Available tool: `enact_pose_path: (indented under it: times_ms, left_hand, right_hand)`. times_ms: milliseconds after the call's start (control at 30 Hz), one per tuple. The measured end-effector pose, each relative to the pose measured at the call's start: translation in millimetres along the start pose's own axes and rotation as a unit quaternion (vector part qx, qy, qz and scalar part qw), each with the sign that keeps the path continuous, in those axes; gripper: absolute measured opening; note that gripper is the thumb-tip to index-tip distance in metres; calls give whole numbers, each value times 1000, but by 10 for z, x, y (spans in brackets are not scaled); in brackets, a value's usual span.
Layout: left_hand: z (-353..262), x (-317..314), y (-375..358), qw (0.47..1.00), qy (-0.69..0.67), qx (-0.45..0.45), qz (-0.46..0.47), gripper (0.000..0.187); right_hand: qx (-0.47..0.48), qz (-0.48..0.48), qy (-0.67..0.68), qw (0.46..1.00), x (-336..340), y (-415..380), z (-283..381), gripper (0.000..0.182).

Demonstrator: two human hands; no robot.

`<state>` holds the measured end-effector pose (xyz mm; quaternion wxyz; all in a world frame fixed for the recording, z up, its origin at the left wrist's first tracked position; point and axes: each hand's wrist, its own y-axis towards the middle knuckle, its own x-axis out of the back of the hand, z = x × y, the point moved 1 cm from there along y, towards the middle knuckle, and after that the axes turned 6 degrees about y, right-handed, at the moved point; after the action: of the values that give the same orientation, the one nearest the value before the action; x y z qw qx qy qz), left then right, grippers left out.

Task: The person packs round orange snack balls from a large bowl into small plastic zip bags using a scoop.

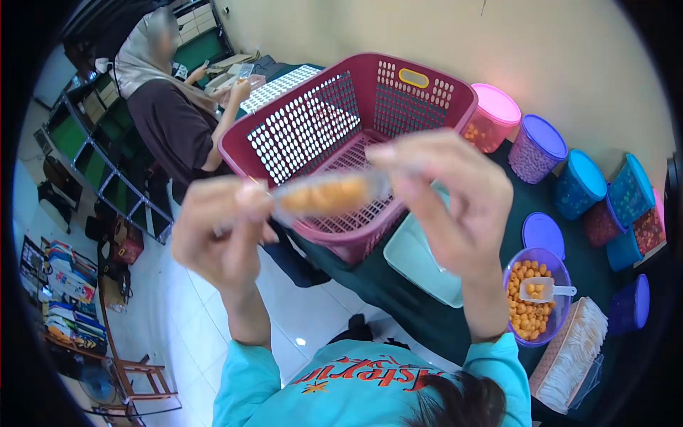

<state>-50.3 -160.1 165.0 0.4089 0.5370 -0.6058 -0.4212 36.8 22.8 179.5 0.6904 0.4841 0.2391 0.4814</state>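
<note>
A small clear packet of orange snack balls point(331, 196) is stretched between my two hands, raised in front of the camera and slightly blurred. My left hand point(226, 224) pinches its left end, and my right hand point(455, 192) pinches its right end. Behind the packet stands a maroon perforated basket point(348, 245). Under my right hand lies a pale green tray point(420, 267). To the right, a purple tub point(562, 313) holds orange balls with a white scoop point(537, 289) resting in them.
Lidded tubs, among them a pink-lidded one point(491, 114) and a purple-lidded one point(538, 148), line the wall side. A purple lid point(543, 236) and a box of white bags point(569, 356) lie on the dark green table. Another person point(171, 114) stands at the upper left.
</note>
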Motion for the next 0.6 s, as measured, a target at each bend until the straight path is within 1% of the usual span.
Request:
enact_pose_path:
  times_ms: [67, 100, 133, 167, 200, 267, 300, 333, 367, 400, 433, 467, 500, 567, 600]
  left_hand:
    - [240, 11, 149, 995, -32, 90, 0, 9]
    - [363, 16, 144, 991, -28, 130, 23, 11]
    - [497, 14, 115, 984, -24, 171, 47, 13]
    - [605, 14, 78, 977, 1, 191, 94, 19]
    - [701, 1, 24, 964, -17, 234, 128, 36]
    - [765, 29, -93, 960, 24, 242, 139, 52]
    - [747, 86, -151, 945, -5, 301, 125, 58]
    - [735, 74, -238, 966, -44, 249, 49, 55]
    - [685, 129, -342, 968, -114, 218, 40, 55]
    - [685, 208, -548, 958, -208, 188, 54, 57]
    - [643, 196, -600, 910, -362, 104, 172, 53]
    - [640, 86, -631, 820, -476, 79, 308, 49]
    - [574, -68, -661, 696, -574, 47, 430, 45]
    - [508, -426, -848, 584, -589, 62, 555, 37]
    - [465, -584, -932, 571, -557, 98, 595, 35]
  right_hand:
    - [32, -41, -12, 999, -114, 217, -235, 13]
    - [34, -46, -18, 998, -153, 209, -326, 13]
    - [-33, -29, -8, 999, -186, 182, -452, 13]
    - [-101, -15, 1, 995, -207, 140, -590, 13]
    - [-112, 3, -36, 993, -207, 52, -723, 17]
    - [-146, 5, -102, 984, -176, -147, -841, 21]
    - [-151, -3, -115, 982, -130, -265, -840, 21]
    - [-188, -24, -124, 974, -72, -410, -815, 23]
    - [-225, -46, -134, 964, -18, -562, -774, 24]
    - [-235, -60, -133, 961, 20, -727, -718, 24]
    - [-245, -76, -132, 957, 48, -899, -647, 23]
    - [-252, -90, -150, 952, 75, -1057, -558, 23]
    - [-275, -94, -152, 945, 103, -1210, -458, 21]
    - [-304, -116, -177, 929, 173, -1524, -247, 19]
    - [-346, -139, -173, 912, 208, -1697, -144, 18]
